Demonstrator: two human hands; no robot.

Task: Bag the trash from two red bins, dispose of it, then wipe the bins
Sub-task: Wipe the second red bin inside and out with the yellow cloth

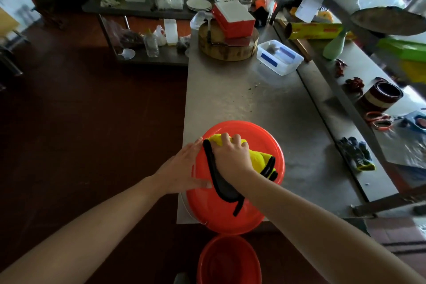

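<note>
One red bin point(253, 138) stands upside down on the near corner of the steel counter point(242, 99), its base facing up. My right hand point(230, 154) presses a yellow cloth with black edging point(255, 157) onto that base, fingers closed over the cloth. My left hand point(184, 168) lies flat against the bin's left side, fingers spread, steadying it. A second red bin point(228, 260) stands upright on the floor just below the counter edge, its inside dark and its contents not discernible.
A round wooden chopping block point(228, 48) with a red box point(232, 18) on it sits at the counter's far end. A clear plastic container point(279, 56) is beside it. Gloves point(356, 153), scissors point(378, 120) and a brown jar point(380, 95) lie along the right ledge. Dark floor on the left.
</note>
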